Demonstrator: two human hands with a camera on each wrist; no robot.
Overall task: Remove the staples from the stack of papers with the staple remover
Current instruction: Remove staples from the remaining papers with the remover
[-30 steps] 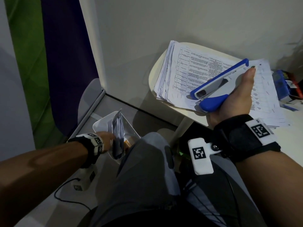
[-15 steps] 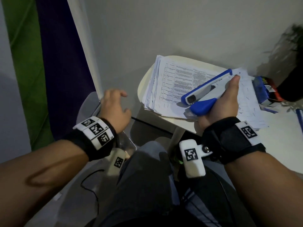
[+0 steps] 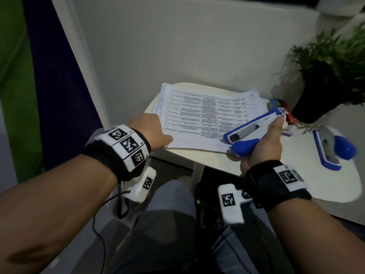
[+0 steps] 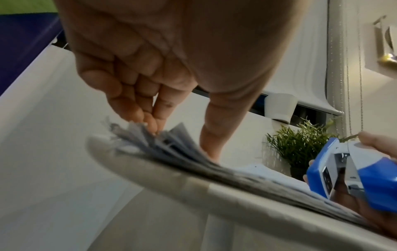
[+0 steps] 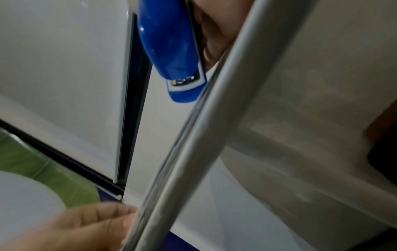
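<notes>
A stack of printed papers [image 3: 207,113] lies on the small round white table [image 3: 197,159]. My left hand [image 3: 158,131] rests at its near left corner. In the left wrist view the thumb [image 4: 211,149] lies on the top sheet and the fingertips [image 4: 150,124] touch the fanned edge of the papers [image 4: 171,149]. My right hand [image 3: 266,139] grips the blue and white staple remover [image 3: 250,131] over the stack's near right part, nose pointing towards me. The staple remover [image 4: 365,178] also shows beside the table's rim [image 5: 214,118], as the blue body [image 5: 171,51].
A second blue and grey stapler-like tool [image 3: 333,149] lies on the table at the right. A potted green plant [image 3: 325,76] and a small blue and red box [image 3: 278,103] stand behind the papers. A white wall backs the table. My knee [image 3: 158,224] is below the table edge.
My left hand rose from the white bin on the floor and moved right to the stack's left corner. The right hand kept hold of the staple remover over the papers.
</notes>
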